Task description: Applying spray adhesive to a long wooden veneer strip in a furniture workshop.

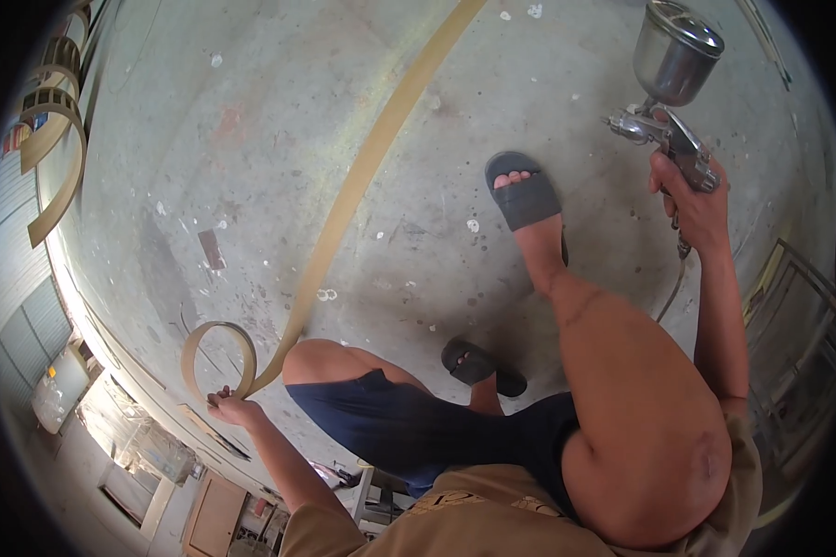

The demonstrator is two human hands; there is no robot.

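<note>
My right hand [701, 204] is wrapped around the grip of a silver spray gun [669, 144], held upright at the upper right. A shiny metal paint cup [678, 56] with a lid sits on top of the gun, and an air hose [675, 292] hangs from its handle. My left hand [234, 408], low on the left, is closed on a long, flat tan strip [358, 200]. Beside that hand the strip curls into a loop [188, 357]; from there it stretches away past my knee to the top edge. Its far end is out of view.
Several curled tan strips [72, 176] hang at the far left. My sandalled feet [520, 190] stand on a paint-spotted concrete floor [418, 260], where a small dark scrap [211, 249] lies. A metal frame [790, 288] stands at the right; a brown cabinet [215, 515] is at the lower left.
</note>
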